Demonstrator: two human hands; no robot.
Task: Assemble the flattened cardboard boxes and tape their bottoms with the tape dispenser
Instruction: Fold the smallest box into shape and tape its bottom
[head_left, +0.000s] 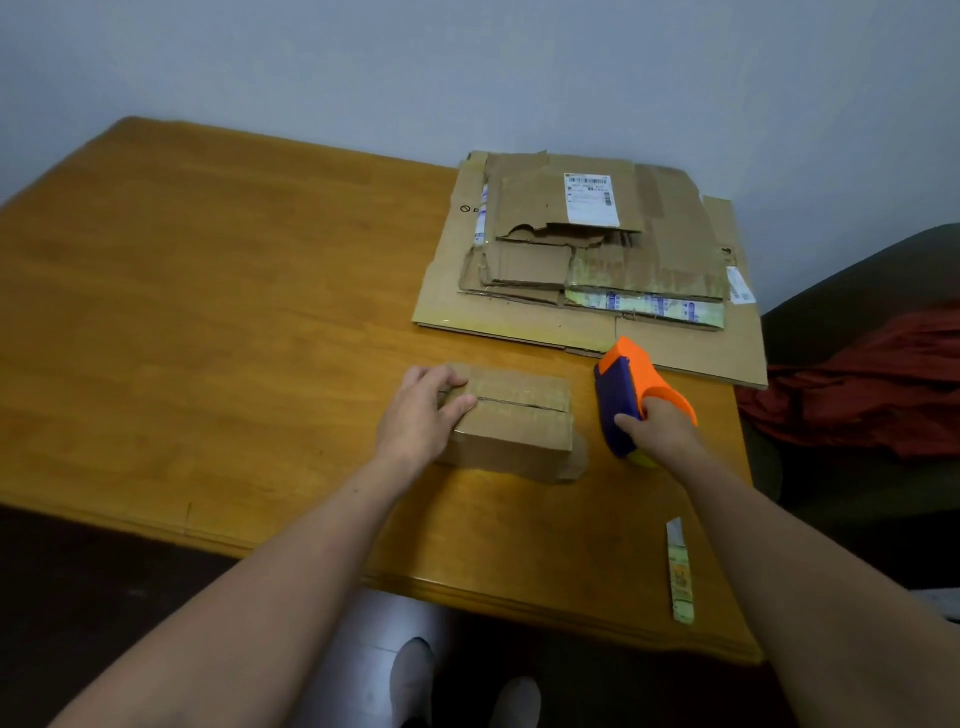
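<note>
A small assembled cardboard box (519, 421) stands on the wooden table (208, 312), its two flaps meeting in a seam on top. My left hand (423, 415) rests on the box's left end, fingers lying flat over the flaps. Just right of the box, my right hand (660, 431) grips an orange and blue tape dispenser (631, 387), held a little apart from the box's right end. A stack of flattened cardboard boxes (597, 260) lies at the table's back right.
A strip of used tape (680, 571) lies near the table's front right edge. Right of the table, a red cloth (862, 389) is draped over a dark seat. A wall stands behind the table. Below the front edge I see my feet (415, 680) on the floor.
</note>
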